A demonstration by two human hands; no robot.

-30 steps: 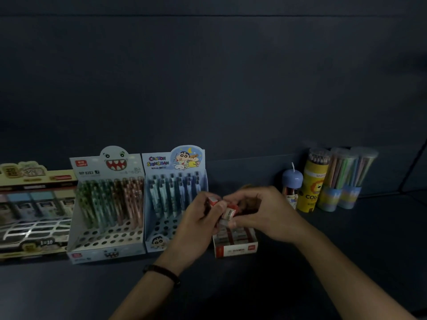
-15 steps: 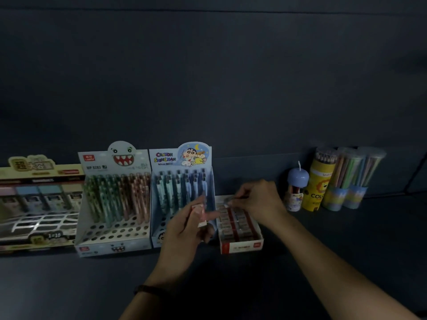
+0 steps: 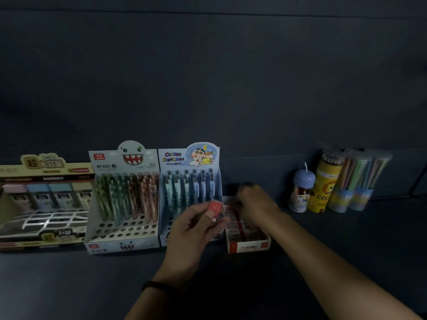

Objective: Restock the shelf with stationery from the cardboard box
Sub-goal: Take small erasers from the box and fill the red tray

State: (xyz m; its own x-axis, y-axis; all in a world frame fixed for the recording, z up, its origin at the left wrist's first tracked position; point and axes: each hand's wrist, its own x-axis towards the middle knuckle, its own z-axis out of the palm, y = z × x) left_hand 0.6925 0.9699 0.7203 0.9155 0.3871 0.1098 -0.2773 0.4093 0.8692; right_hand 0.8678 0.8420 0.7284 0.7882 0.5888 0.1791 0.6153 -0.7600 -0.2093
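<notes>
One red eraser (image 3: pixel 215 208) pinched in L hand (image 3: pixel 193 228); R hand (image 3: pixel 255 204) in eraser box (image 3: pixel 248 247), grip unclear.

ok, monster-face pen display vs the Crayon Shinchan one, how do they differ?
Monster-face display has a toothy white face on its header; Crayon Shinchan display has a cartoon and moon. Monster-face pens are green, teal and pinkish-brown; Shinchan pens are teal and blue. Monster-face front holes show empty; Shinchan's front is partly hidden behind the left hand. Both stand upright side by side.
</notes>
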